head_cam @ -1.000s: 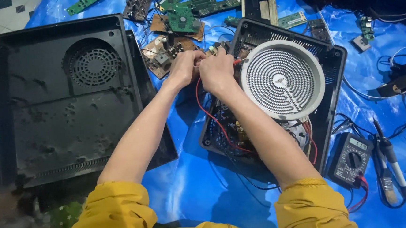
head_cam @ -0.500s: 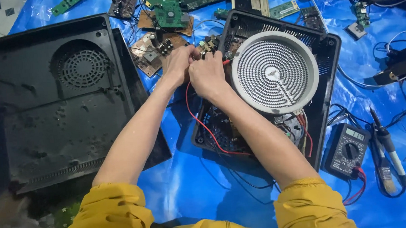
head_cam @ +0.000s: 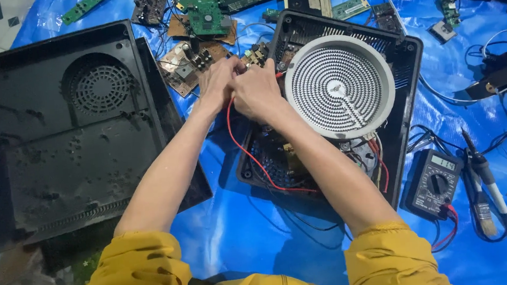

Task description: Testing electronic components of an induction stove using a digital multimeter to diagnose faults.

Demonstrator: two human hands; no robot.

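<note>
My left hand (head_cam: 217,83) and my right hand (head_cam: 256,92) are pressed together at the upper left corner of an opened black cooker housing (head_cam: 406,101). Both pinch a small part where a red wire (head_cam: 253,159) ends; the fingertips hide it. The wire loops down over the housing's inside. A round white heating coil (head_cam: 339,87) lies tilted in the housing, just right of my right hand. A small circuit board (head_cam: 255,55) sits right above my fingers.
A black cooker bottom cover with a fan grille (head_cam: 74,130) lies at left on the blue tarp (head_cam: 235,220). Several green and brown circuit boards (head_cam: 206,16) lie at the top. A multimeter (head_cam: 435,181), a brush (head_cam: 485,213) and a soldering iron (head_cam: 484,166) are at right.
The view has shifted slightly, so everything sits a little lower and to the left. My hands stay together at the same corner of the housing with the red wire.
</note>
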